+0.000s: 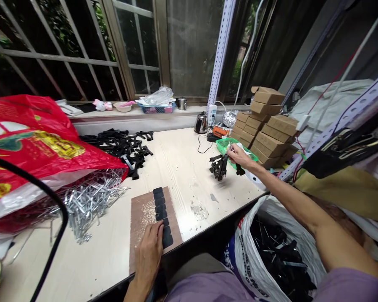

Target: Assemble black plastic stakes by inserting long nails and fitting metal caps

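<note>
My right hand point(240, 155) is closed round a bunch of black plastic parts point(219, 167), lifted over the right side of the table beside a green basket point(222, 144). The parts hang below my fingers, and their exact kind is unclear. My left hand point(149, 243) lies palm down on a brown board point(173, 205) near the table's front edge. Its fingertips touch a row of black rounded pads point(160, 201) laid end to end on the board. Pale small grains point(147, 214) are scattered to the left of the pads.
A red bag point(44, 134) spills thin metal rods point(85, 201) on the left. Behind lies a pile of black parts point(122, 147). Cardboard boxes point(269, 140) and a kettle point(200, 123) stand at the back right. A white sack point(248, 251) of black parts is below right.
</note>
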Motion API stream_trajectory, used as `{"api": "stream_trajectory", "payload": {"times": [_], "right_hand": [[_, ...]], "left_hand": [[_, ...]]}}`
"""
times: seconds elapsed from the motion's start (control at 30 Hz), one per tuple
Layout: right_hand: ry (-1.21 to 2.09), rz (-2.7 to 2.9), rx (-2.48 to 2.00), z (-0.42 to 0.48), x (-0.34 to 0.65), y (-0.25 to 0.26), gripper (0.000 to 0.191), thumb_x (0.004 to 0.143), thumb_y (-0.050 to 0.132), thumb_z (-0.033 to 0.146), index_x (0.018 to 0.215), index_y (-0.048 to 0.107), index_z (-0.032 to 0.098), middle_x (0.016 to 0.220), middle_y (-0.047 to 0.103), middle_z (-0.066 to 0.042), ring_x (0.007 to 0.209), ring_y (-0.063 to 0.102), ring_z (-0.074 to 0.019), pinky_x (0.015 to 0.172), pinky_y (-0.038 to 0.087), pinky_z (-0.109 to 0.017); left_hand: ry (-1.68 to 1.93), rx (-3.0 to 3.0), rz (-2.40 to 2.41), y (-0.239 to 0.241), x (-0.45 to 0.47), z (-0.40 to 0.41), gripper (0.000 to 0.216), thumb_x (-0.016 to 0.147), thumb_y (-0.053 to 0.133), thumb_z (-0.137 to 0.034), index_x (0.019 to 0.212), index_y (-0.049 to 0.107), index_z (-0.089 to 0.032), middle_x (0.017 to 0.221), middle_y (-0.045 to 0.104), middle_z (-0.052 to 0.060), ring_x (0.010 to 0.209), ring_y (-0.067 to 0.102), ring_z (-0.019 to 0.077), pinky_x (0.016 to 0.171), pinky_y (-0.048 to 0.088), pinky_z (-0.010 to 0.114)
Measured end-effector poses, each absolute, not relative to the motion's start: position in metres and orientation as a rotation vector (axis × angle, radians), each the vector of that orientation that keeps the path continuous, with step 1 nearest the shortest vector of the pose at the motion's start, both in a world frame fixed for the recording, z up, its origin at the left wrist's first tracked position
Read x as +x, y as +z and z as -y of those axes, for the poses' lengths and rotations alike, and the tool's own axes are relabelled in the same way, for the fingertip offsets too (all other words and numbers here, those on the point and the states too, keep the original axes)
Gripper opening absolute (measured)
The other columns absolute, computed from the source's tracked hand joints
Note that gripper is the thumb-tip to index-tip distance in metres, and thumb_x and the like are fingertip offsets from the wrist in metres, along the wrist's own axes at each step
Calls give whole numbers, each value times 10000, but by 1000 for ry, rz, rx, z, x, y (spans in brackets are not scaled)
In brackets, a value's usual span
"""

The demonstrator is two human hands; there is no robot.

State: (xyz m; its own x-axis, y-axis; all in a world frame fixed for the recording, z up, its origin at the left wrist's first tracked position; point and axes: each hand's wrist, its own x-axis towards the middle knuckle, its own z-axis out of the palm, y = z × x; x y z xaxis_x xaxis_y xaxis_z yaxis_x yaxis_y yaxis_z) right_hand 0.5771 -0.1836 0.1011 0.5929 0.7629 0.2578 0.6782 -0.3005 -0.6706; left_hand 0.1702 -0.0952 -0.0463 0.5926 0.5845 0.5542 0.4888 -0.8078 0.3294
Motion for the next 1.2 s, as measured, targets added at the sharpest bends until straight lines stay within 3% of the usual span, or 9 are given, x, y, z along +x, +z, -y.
{"api": "stream_trajectory", "payload": {"times": [0.17, 0.3, 0.37, 0.47, 0.57, 0.7, 0.83, 1.0, 1.2], "right_hand": [[329, 959, -1895, 272, 567, 161, 193, 789, 552, 326, 804, 399, 209, 542, 429, 78, 376, 342, -43, 351, 245, -158], [313, 924, -2131, 362, 550, 193, 236, 781, 596, 383, 786, 459, 192, 543, 447, 62, 386, 376, -52, 356, 259, -171], [342, 1040, -2260, 399, 541, 197, 275, 768, 609, 438, 801, 511, 183, 617, 525, 26, 481, 476, -89, 427, 356, -195], [455, 1310, -2424, 425, 531, 188, 429, 726, 647, 503, 1001, 592, 179, 884, 641, -48, 745, 596, -176, 629, 460, -253], [425, 1424, -2533, 406, 534, 165, 492, 749, 625, 493, 1129, 588, 183, 1009, 655, -77, 838, 616, -208, 703, 460, -272], [209, 1401, -2501, 319, 551, 118, 218, 855, 523, 300, 934, 661, 151, 904, 675, -71, 827, 612, -189, 746, 431, -266], [114, 1257, -2475, 224, 563, 71, 234, 905, 484, 252, 870, 662, 104, 977, 651, -103, 950, 582, -201, 834, 425, -287], [132, 1131, -2406, 173, 567, 31, 319, 908, 532, 344, 1157, 544, 146, 1161, 559, -82, 986, 576, -190, 836, 496, -396], [92, 943, -2136, 185, 578, 26, 191, 866, 531, 338, 902, 564, 153, 847, 611, -42, 777, 601, -155, 671, 518, -292]], "left_hand": [[1042, 2619, -850, -46, 171, 94, 291, 948, 360, -331, 1072, 566, -168, 984, 631, 76, 875, 628, 197, 797, 501, 322], [1047, 2646, -835, -44, 172, 94, 304, 946, 364, -347, 1068, 575, -165, 973, 635, 69, 856, 629, 197, 776, 498, 319], [1060, 2670, -828, -44, 172, 94, 309, 945, 365, -356, 1062, 580, -167, 961, 637, 64, 838, 632, 194, 754, 497, 311], [1067, 2684, -836, -45, 172, 94, 324, 946, 355, -372, 1061, 580, -169, 968, 640, 62, 829, 633, 192, 730, 497, 305], [1062, 2710, -827, -48, 172, 92, 343, 951, 333, -384, 1068, 575, -169, 982, 640, 65, 838, 634, 193, 728, 496, 302], [1068, 2768, -829, -49, 170, 91, 349, 955, 316, -383, 1071, 571, -174, 976, 643, 64, 834, 638, 188, 716, 492, 292], [1096, 2825, -856, -47, 169, 93, 325, 958, 313, -357, 1067, 564, -182, 960, 656, 57, 827, 644, 185, 713, 492, 288], [1108, 2826, -849, -45, 169, 93, 274, 952, 341, -331, 1071, 549, -198, 946, 656, 58, 816, 650, 181, 724, 505, 288], [1164, 2812, -863, -45, 169, 94, 239, 940, 374, -303, 1071, 548, -203, 950, 659, 61, 817, 651, 184, 723, 509, 293]]}}
